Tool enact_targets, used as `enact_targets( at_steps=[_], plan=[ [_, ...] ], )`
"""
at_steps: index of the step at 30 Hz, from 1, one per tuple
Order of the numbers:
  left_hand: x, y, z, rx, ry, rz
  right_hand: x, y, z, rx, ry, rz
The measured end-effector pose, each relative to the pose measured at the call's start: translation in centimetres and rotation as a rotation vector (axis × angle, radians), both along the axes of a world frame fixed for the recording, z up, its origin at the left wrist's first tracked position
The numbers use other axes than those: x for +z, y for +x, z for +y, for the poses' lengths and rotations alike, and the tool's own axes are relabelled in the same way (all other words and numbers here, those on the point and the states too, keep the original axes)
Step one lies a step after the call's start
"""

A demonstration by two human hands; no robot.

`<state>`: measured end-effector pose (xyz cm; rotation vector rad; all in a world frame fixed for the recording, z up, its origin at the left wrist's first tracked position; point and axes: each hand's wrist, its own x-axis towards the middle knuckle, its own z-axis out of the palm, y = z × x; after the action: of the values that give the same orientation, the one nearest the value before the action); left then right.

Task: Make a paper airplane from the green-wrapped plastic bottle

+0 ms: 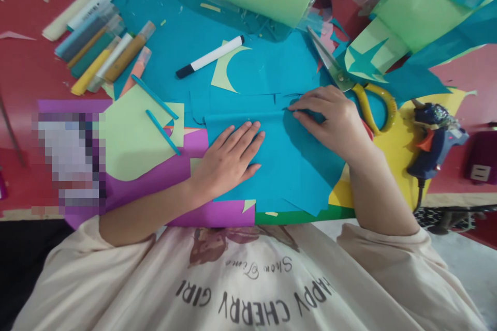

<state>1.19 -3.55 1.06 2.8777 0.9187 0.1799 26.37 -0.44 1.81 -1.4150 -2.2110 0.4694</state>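
Blue paper (pixel 287 178) lies at the centre of the frame, with a raised folded edge (pixel 233 115) running across its upper part. It looks light and pliable, likely to take a crease readily and to skid on the sheets beneath unless weighted. The ends of the fold look like the best places to take hold, with a flat palm steadying the broad lower area.

The left hand (pixel 231 160) does just that: palm down, open, its fingers slightly spread and pointing up to the right, holding nothing, the fingertips just below the fold. The right hand (pixel 330 116) arches over the upper right of the blue paper, wrist bent, thumb and forefinger drawn together in a pinch that seems to have hold of the fold's right end.

Farther out, a white marker (pixel 212 57) rests above centre, near a pale green offcut (pixel 221 75). Scissors (pixel 342 80) lie at upper right and a glue gun (pixel 430 150) at right. 2 blue strips (pixel 163 132) lie left of centre.
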Motion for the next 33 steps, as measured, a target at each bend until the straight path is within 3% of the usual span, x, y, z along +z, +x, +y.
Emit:
enact_targets(
  at_steps=[6,16,28,33],
  plan=[
    [0.29,0.11,-0.08,0.022,-0.098,0.015,-0.09,-0.68,-0.25,0.035,0.13,0.012],
    [0.41,0.16,-0.08,-0.009,0.06,0.032,-0.45,-0.91,-0.38,0.052,0.129,0.004],
    [0.56,0.15,0.03,0.011,-0.086,0.038,-0.14,-0.69,-0.37,0.059,0.09,-0.004],
    [0.53,0.11,0.07,0.003,-0.078,0.028,-0.34,-0.31,-0.25,0.025,0.04,0.007]
  ],
)
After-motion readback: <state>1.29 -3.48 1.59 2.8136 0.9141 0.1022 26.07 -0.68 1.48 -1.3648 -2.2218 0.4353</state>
